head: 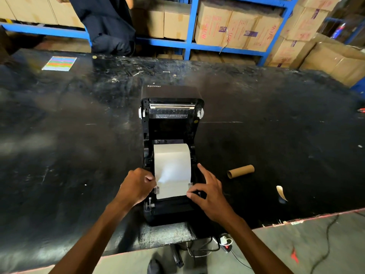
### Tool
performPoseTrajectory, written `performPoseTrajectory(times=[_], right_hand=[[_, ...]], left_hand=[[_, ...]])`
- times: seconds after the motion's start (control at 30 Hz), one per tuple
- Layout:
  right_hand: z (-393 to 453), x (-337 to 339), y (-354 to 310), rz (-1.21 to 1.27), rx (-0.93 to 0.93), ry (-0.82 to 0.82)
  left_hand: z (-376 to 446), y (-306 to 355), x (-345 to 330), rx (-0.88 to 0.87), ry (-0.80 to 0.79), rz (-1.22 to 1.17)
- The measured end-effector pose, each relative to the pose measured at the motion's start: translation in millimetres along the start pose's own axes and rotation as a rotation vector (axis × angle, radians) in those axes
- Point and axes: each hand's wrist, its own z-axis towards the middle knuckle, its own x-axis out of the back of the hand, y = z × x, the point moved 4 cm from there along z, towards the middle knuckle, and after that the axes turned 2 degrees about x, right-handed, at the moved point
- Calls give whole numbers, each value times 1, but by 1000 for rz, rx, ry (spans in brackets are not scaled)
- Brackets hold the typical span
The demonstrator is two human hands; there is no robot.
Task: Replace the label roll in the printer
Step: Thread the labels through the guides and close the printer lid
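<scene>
Head view: a black printer [171, 135] sits open on a scuffed black worktop [79, 135], its lid tipped back toward the shelves to show the print bar and a small instruction sticker whose text is too fine to read. A white label roll [171, 155] rests in the bay, its paper drawn forward toward the person and lying between two small grey guides near the front of the machine. The left hand [136, 185] is curled at the paper's left edge, its fingers bunched against the sheet where a blur hides the exact grip, so whether they pinch it cannot be told. The right hand [209, 192] presses at the right edge, thumb and forefinger tip close together on the guide and paper corner, the other fingers spread loose over the printer's side. An empty cardboard core [241, 171] lies on the worktop well to the right of the printer, with a torn brown scrap [281, 192] nearer the edge. A second person in dark clothes [106, 24], cut off by the frame top, crouches by blue shelves [190, 22] stacked with cartons.
</scene>
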Motion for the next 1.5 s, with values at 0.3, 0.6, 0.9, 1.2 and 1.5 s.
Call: performPoseTrajectory(times=[0.3,0.6,0.9,1.2,1.5], right_hand=[[-5,-9,0,-39,112,98],[-32,-11,-2,-79,117,84],[-69,-16,-6,-119,168,62],[-86,-19,-3,-130,160,22],[-89,-15,-2,-160,221,-45]], left_hand=[[-43,11,-3,-331,-8,126],[-77,12,-15,-315,98,177],[-120,8,-24,-245,99,165],[-144,6,-37,-171,98,161],[-152,-3,-43,-79,107,26]])
